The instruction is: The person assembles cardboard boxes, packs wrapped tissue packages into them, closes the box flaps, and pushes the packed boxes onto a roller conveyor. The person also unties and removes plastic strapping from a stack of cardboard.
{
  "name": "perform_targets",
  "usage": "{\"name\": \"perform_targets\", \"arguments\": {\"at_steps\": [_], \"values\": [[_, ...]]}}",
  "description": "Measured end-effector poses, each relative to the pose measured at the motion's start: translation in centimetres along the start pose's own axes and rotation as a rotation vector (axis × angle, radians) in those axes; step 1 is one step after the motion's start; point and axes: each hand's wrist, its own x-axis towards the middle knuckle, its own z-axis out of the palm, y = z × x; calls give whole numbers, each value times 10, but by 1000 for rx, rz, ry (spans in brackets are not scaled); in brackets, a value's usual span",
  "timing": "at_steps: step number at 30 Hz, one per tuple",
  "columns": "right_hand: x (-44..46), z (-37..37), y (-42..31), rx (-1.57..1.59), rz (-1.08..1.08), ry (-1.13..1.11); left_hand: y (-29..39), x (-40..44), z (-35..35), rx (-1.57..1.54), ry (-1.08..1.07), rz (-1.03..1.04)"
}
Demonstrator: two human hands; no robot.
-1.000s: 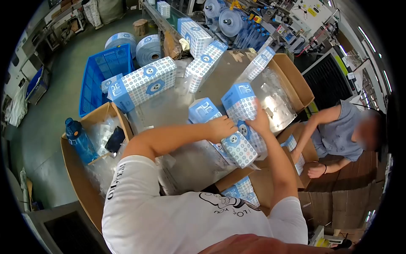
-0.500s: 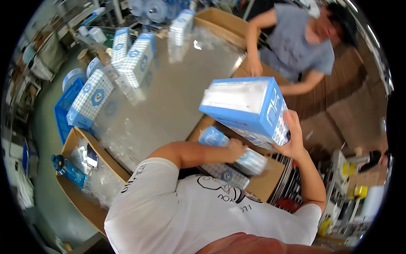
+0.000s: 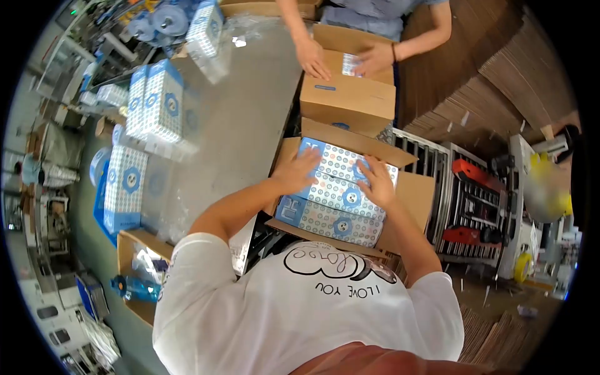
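Note:
Three blue-and-white patterned boxes lie side by side in an open cardboard carton (image 3: 412,194) in front of my body. My left hand (image 3: 296,170) rests with its fingers spread on the blue left ends of the far box (image 3: 340,160) and the middle box (image 3: 328,190). On the right side, my right hand (image 3: 379,182) touches the same two boxes, its fingers apart. The near box (image 3: 337,223) sits untouched by either hand. The carton's flaps stand folded outward.
Across from me, a co-worker's hands (image 3: 312,59) are at another carton (image 3: 350,94). More patterned boxes (image 3: 164,103) stand on the grey table (image 3: 244,94). A carton with a blue bottle (image 3: 137,289) is at left. A roller conveyor (image 3: 437,181) with red-handled tools (image 3: 478,175) lies right.
The box my right hand held up is now down in the carton with the others. My left hand has let go of its box. The co-worker's hands have moved to a carton.

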Motion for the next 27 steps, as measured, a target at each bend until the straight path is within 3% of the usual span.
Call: {"name": "perform_targets", "arguments": {"at_steps": [1,3,4,5,6,8,9,11,12,14,15,16,17,18,19,20,21,22,24,25,27], "values": [[-26,-2,5,-154,112,48,-12,-5,2,23,9,-60],[-97,28,49,10,546,355,-24,-7,7,15,19,-84],[-132,25,65,155,917,364,-25,-8,10,-90,143,-100],[-134,4,47,247,1649,288,-23,-11,15,-198,263,-126],[-166,-10,63,867,1666,195,-23,-11,19,-370,363,-236],[-154,-61,29,721,1559,210,-34,-9,52,-792,469,-632],[-157,-71,24,809,1299,342,-36,-5,50,-806,475,-623],[-160,-86,15,604,1277,268,-41,-2,49,-1391,263,-931],[-162,-91,7,417,1250,195,-48,1,53,-1391,247,-917],[-169,-93,2,324,1167,221,-61,21,63,-818,-113,-1059],[-174,-95,2,239,1085,217,-60,34,60,-458,-160,-1156],[-177,-96,3,160,1008,209,-48,30,29,-402,-99,-1089],[-159,-94,-12,180,843,178,-53,25,3,-555,-84,-907],[-132,-97,-36,149,980,-82,-53,21,-23,-695,-71,-720],[-110,-98,-45,451,643,-97,-16,23,-71,-658,-147,-636],[-120,-65,-23,440,607,-235,25,32,-102,-618,-220,-552],[-103,-65,-35,178,726,-482,43,37,-68,-605,-111,-338],[-94,-57,-26,-76,612,-746,65,37,-32,-589,2,-127],[-89,-56,-27,-153,512,-775,123,34,-17,58,-437,-41],[-90,-62,-27,-144,503,-763,123,38,-18,75,-438,-48],[-102,-89,-38,335,330,-1048,111,50,-18,24,-766,-7]]}}
